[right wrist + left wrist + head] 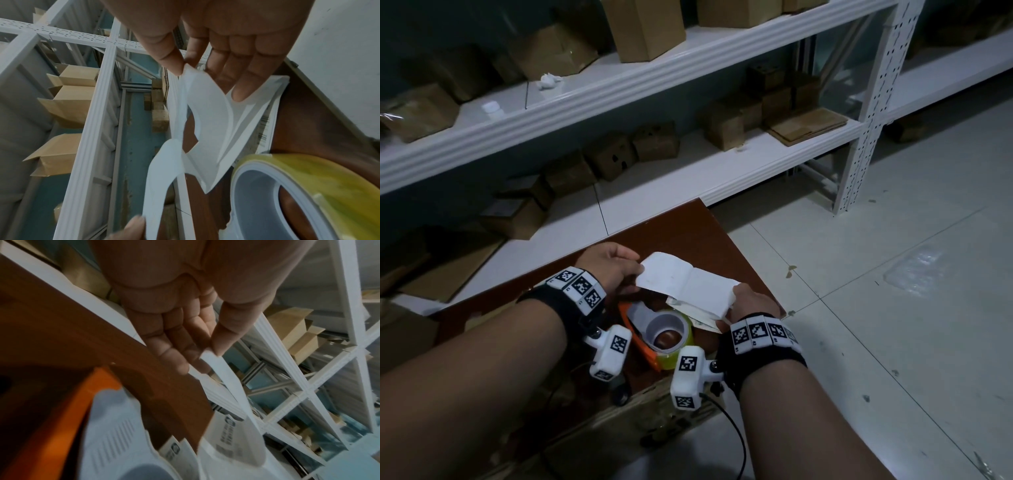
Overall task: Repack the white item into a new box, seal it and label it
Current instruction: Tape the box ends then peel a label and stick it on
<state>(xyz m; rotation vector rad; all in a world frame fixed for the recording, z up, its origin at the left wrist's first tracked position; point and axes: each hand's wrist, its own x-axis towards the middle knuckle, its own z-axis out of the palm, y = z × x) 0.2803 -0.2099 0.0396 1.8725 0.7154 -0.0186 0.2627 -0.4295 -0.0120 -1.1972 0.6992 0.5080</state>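
1. Both forearms reaching in from the near edge, wrist cameras strapped on.
2. Just past them: tape dispenser (654, 337), orange frame, yellowish roll, resting on brown table (688, 226).
3. Right hand (751, 303) pinching one end of label sheet (688, 284), thumb and forefinger closed on a corner that seems to be lifting off its backing.
4. Left hand (609, 270) pinching the opposite end between thumb and fingers, sheet stretched between the two hands above the table.
5. Under the sheet, more printed labels (703, 320) stacked flat, barcodes showing in the wrist views.
6. Farther back, white shelving (654, 75) loaded with brown cartons; pale tiled floor to the right.
7. Stage, as a judgement: labelling step begun, label being peeled. White item and new box not identifiable anywhere in view, so packing and sealing unconfirmed. Left to do: free the label, press it on the box.
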